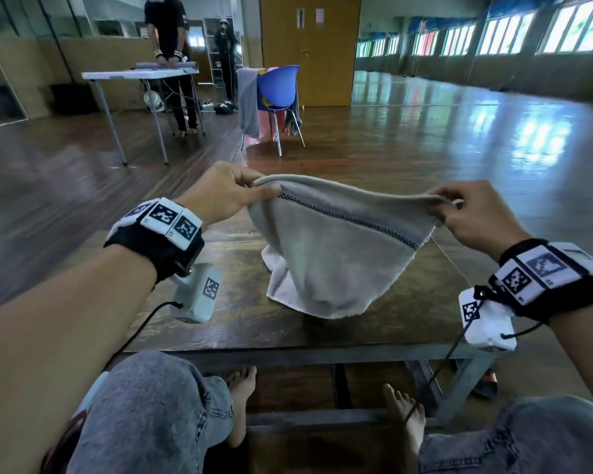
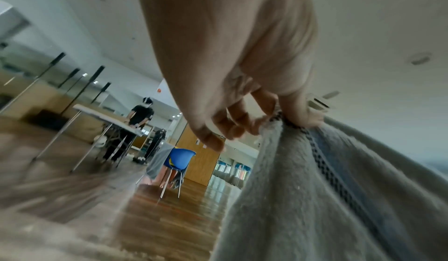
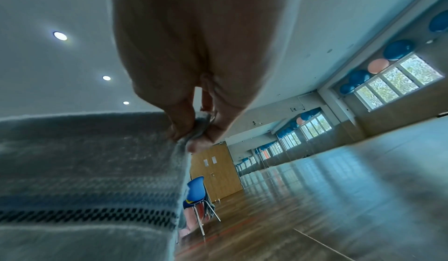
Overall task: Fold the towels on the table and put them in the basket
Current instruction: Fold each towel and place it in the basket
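Note:
A beige towel [image 1: 329, 254] with a dark checked stripe and a bluish band hangs between my hands above a low wooden table [image 1: 247, 323]. Its lower end rests bunched on the tabletop. My left hand [image 1: 254, 189] pinches the towel's upper left corner between thumb and fingers. My right hand [image 1: 442, 206] pinches the upper right corner. The left wrist view shows my left hand [image 2: 281, 119] gripping the towel [image 2: 303, 198] at its striped edge. In the right wrist view my right hand [image 3: 194, 133] pinches the corner of the towel [image 3: 92, 169]. No basket is in view.
A blue chair [image 1: 278, 87] draped with grey and pink cloths stands beyond the table. Farther left, a person [image 1: 168, 35] works at a white folding table [image 1: 141, 75]. My knees and bare feet are under the table's near edge. Polished wooden floor stretches all around.

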### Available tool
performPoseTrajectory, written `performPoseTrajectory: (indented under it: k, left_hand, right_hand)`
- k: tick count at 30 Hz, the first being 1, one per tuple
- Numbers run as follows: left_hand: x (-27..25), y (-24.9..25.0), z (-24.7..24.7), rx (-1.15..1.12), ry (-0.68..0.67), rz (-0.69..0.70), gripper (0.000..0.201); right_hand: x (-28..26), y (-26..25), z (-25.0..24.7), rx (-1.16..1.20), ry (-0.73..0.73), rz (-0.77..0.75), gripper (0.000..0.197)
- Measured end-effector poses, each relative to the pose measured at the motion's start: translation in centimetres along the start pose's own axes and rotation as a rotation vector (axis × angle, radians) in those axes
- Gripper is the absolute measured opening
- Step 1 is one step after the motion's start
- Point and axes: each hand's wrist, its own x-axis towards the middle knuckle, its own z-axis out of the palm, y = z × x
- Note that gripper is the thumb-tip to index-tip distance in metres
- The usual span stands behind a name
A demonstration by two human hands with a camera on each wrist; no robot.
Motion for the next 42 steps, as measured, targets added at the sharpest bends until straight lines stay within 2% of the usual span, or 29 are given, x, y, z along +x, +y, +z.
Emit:
performPoseTrajectory:
  k: [3, 6, 7, 9, 10, 12, 14, 16, 18, 20, 22, 24, 25, 28, 31, 32, 33, 35, 37, 38, 40, 42]
  left_hand:
    - [-0.2, -0.6, 0.6, -0.383, -0.032, -0.160, 0.031]
    - [0.4, -1.9, 0.9, -0.548, -0.009, -0.237, 0.040]
    - [0.7, -2.4, 0.8, -0.575, 0.018, -0.244, 0.041]
    - [1.2, -2.9, 0.8, -0.573, 0.095, -0.234, 0.023]
    - [1.4, -3.0, 1.0, -0.531, 0.129, -0.227, 0.014]
    - [1.9, -3.7, 1.7, -0.404, 0.152, -0.244, 0.014]
    - [2.2, -4.8, 2.9, -0.240, 0.037, -0.364, 0.019]
    - [2.0, -6.2, 4.4, -0.046, -0.271, -0.554, 0.014]
    - [1.9, -8.1, 6.1, 0.176, -0.502, -0.607, 0.015]
    - [1.6, -10.0, 8.1, 0.364, -0.584, -0.492, 0.020]
    - [1.3, -11.3, 10.1, 0.406, -0.666, -0.421, 0.018]
    - [1.2, -12.2, 11.8, 0.421, -0.723, -0.407, 0.016]
    - [1.5, -12.7, 12.7, 0.434, -0.722, -0.384, 0.022]
    - [3.3, -13.3, 14.5, 0.499, -0.744, -0.348, 0.030]
    - [6.5, -12.6, 14.4, 0.463, -0.847, -0.380, 0.016]
    - [7.8, -12.1, 13.8, 0.430, -0.817, -0.364, 0.019]
    - [9.4, -11.7, 12.9, 0.429, -0.728, -0.319, 0.023]
    - [12.3, -10.6, 11.1, 0.544, -0.394, -0.194, 0.030]
    - [14.5, -9.7, 9.5, 0.479, -0.046, -0.152, 0.032]
    - [15.4, -9.3, 8.8, 0.416, 0.091, -0.151, 0.031]
    - [16.4, -8.6, 7.3, 0.353, 0.291, -0.155, 0.028]
    - [16.8, -8.5, 5.7, 0.334, 0.426, -0.146, 0.025]
  right_hand:
    - [-0.3, 1.2, 0.5, -0.018, -0.040, 0.087, 0.027]
    - [-0.4, 2.1, 1.0, -0.001, -0.052, 0.124, 0.030]
    - [-0.3, 2.3, 1.1, 0.006, -0.051, 0.126, 0.029]
    - [0.0, 2.5, 1.5, 0.033, -0.041, 0.119, 0.025]
    - [0.1, 2.6, 1.8, 0.049, -0.045, 0.114, 0.025]
    - [0.3, 2.7, 2.3, 0.081, -0.131, 0.110, 0.023]
    - [0.3, 2.9, 3.1, 0.109, -0.359, 0.131, 0.019]
    - [0.2, 3.1, 4.4, 0.104, -0.635, 0.184, 0.015]
    - [0.1, 3.4, 6.3, 0.014, -0.803, 0.181, 0.015]
    - [0.1, 3.7, 8.7, -0.065, -0.866, 0.142, 0.017]
    - [0.1, 3.8, 11.5, -0.065, -0.938, 0.142, 0.015]
    - [0.0, 3.6, 14.4, -0.050, -1.046, 0.133, 0.009]
    - [-0.1, 3.4, 15.7, -0.058, -1.081, 0.099, 0.008]
    - [0.8, 2.8, 18.3, -0.117, -1.164, -0.007, 0.018]
    - [4.3, 2.1, 18.2, -0.118, -1.344, 0.015, 0.022]
    - [5.9, 1.9, 17.8, -0.125, -1.328, -0.001, 0.023]
    - [7.7, 1.8, 17.3, -0.140, -1.246, -0.025, 0.022]
    - [11.0, 2.0, 16.6, -0.183, -0.895, -0.060, 0.013]
    - [13.8, 2.3, 16.0, -0.133, -0.468, -0.055, 0.018]
    - [14.9, 2.4, 15.7, -0.107, -0.304, -0.057, 0.019]
    - [16.7, 2.5, 14.7, -0.085, -0.086, -0.038, 0.018]
    - [18.0, 3.0, 13.5, -0.069, 0.064, 0.042, 0.020]
